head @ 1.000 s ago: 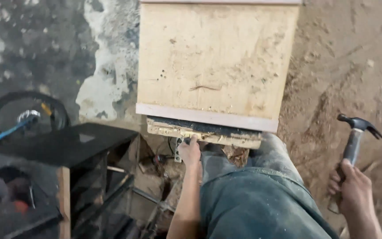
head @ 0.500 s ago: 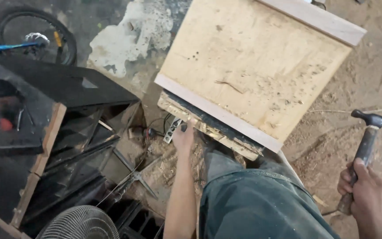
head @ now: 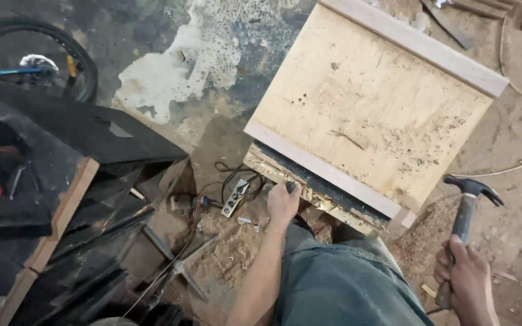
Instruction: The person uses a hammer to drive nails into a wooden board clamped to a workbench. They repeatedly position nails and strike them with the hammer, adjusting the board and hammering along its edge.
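Observation:
A plywood panel [head: 370,115] with pale wooden strips along two edges lies on the dirt floor in front of me. My left hand [head: 283,202] rests against its near edge, fingers curled on a small dark object that I cannot make out. My right hand [head: 463,281] grips the handle of a claw hammer [head: 466,208], held upright at the right with its head pointing up. My knee in grey trousers [head: 345,284] lies between the two hands.
A black wooden cabinet frame [head: 74,181] stands at the left. A bicycle wheel [head: 37,60] lies at the top left. A power strip [head: 235,197] with cables sits on sawdust near my left hand. A cord [head: 515,169] runs along the right.
The view has swung, so the panel now sits turned and farther right. My left hand stays at the panel's near edge. The hammer remains upright in my right hand.

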